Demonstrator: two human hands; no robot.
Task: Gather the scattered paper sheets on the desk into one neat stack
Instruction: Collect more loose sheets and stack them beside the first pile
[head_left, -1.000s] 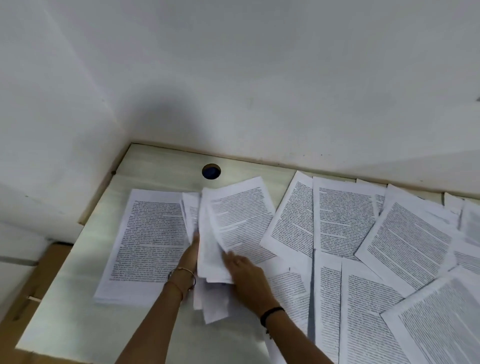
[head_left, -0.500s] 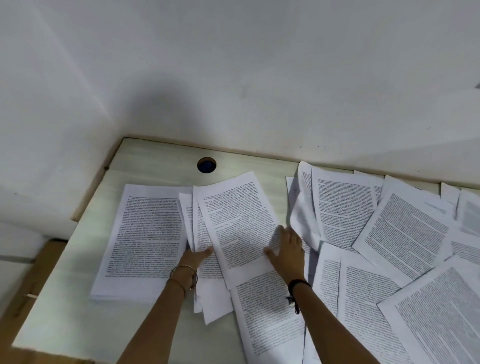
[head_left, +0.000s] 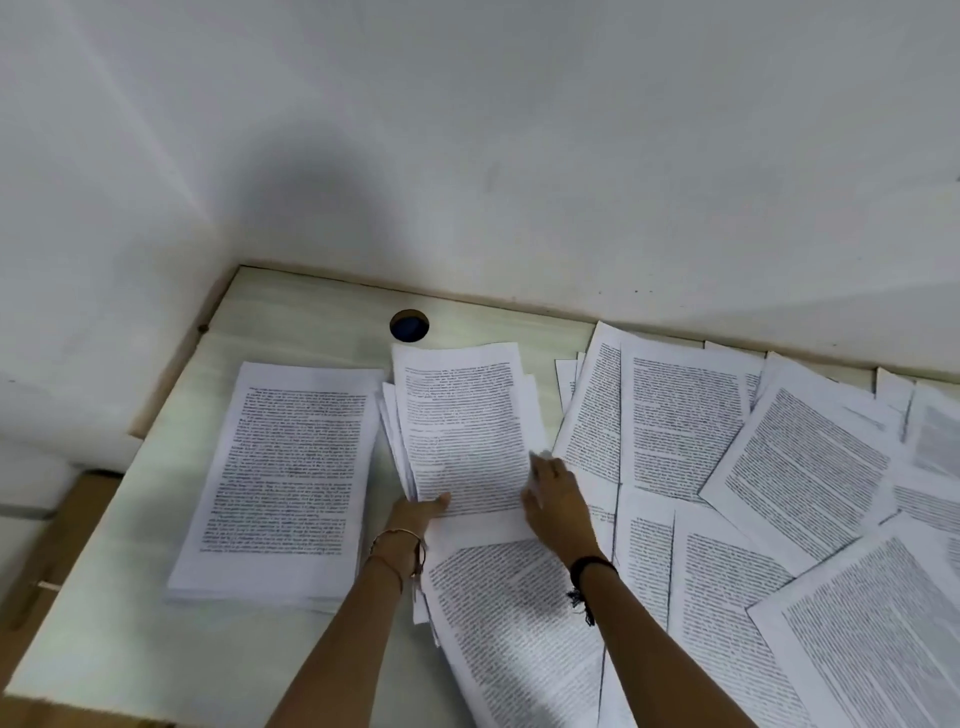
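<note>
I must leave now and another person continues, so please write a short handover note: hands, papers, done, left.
Left hand: pinches the bundle at its near left corner, thumb on top.
Right hand: at the bundle's right edge; grip blurred.
Stack: squared, on the desk's left.
Done: stack built, bundle gathered beside it.
Left: bundle onto stack, then the loose sheets spread right of it.

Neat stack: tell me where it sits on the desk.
Head view: the neat stack lies at the left of the desk, just left of the loose bundle.
</note>
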